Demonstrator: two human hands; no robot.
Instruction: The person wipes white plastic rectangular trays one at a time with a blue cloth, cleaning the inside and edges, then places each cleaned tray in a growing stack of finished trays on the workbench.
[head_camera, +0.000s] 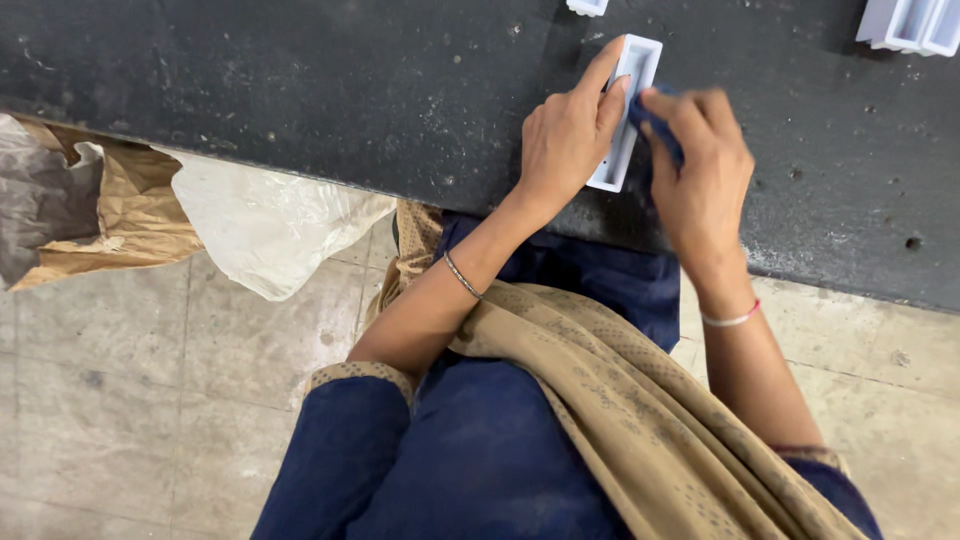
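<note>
Nearest the camera is the person's own clothing: dark blue sleeves and lap, with a tan patterned scarf (610, 400) draped across them. To the left, below the table edge, a crumpled brown paper bag (130, 210) and a whitish plastic bag (270, 225) sit over the tiled floor (150, 400). Above them runs the dark, speckled worktable (300, 90). Moving right, the left hand (565, 135), a thin bangle on its wrist, presses down on a long white rectangular tray-like piece (628, 110), index finger stretched along its left rim, fingers closed on it to pin it flat. The piece lies on the table just in from the near edge; its long axis runs away from the person, tilted slightly right at the far end, open side up. Just beside it, the right hand (700, 165) is clamped around a small dark blue cloth (655, 125), held against the piece's right wall. Wiping well here probably means keeping the left hand's pressure steady so the light piece does not skid, and running the cloth along the length rather than across — corners and inner walls likely need a fingertip behind the cloth. Further right, at the top edge, more white pieces (910, 25) lie well apart, with another (587, 6) partly cut off.
</note>
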